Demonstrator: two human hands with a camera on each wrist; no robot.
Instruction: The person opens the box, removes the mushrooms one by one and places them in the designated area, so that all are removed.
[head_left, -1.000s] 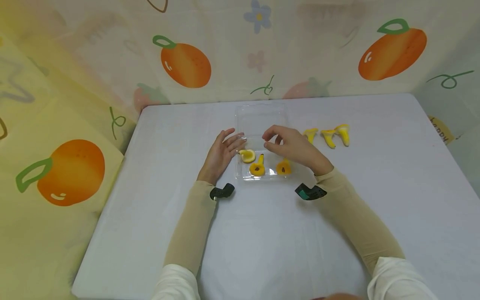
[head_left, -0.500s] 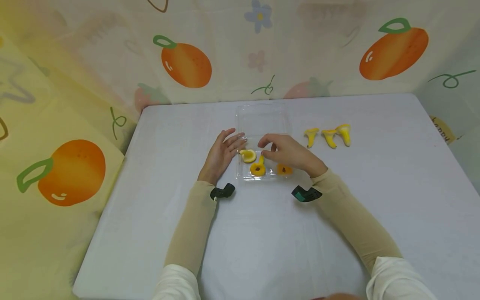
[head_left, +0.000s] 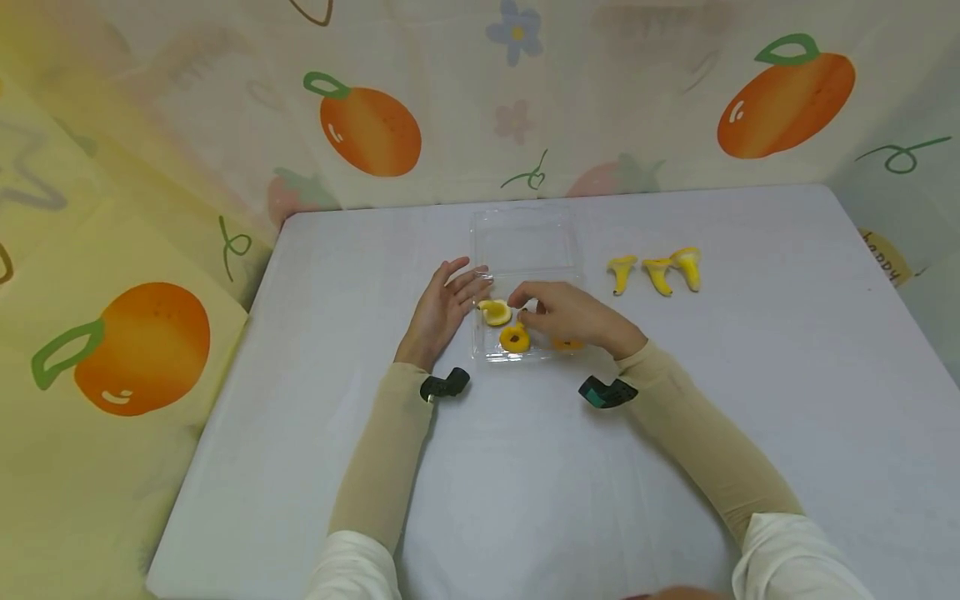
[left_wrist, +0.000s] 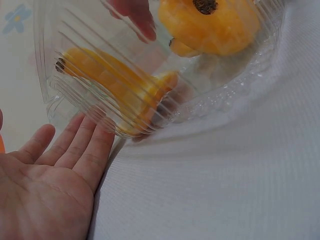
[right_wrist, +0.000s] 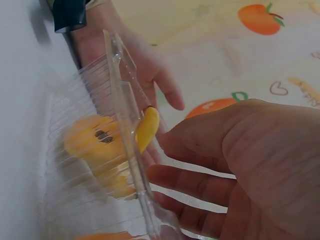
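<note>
A clear plastic clamshell box [head_left: 480, 350] lies with its lid [head_left: 523, 237] folded back. Inside it are yellow trumpet-shaped mushrooms: a pale-capped one [head_left: 496, 313] at the left, one with a dark-centred cap [head_left: 514, 339] beside it, and one [head_left: 567, 343] at the right, mostly covered by my right hand. My left hand [head_left: 442, 310], palm up with fingers spread, has its fingertips at the box's left wall. My right hand [head_left: 573, 315] reaches over the box, thumb and forefinger bent but apart, close by the middle mushroom's stem. Nothing shows between them in the right wrist view.
Three more yellow mushrooms lie on the white table to the right of the box: a single one [head_left: 622, 273] and a touching pair [head_left: 658, 275]. A fruit-patterned cloth [head_left: 450, 100] hangs behind the table [head_left: 480, 467].
My right hand has come left and toward me over the box, its fingertips nearing the middle mushroom's stem. My left hand has stayed at the box's left wall.
</note>
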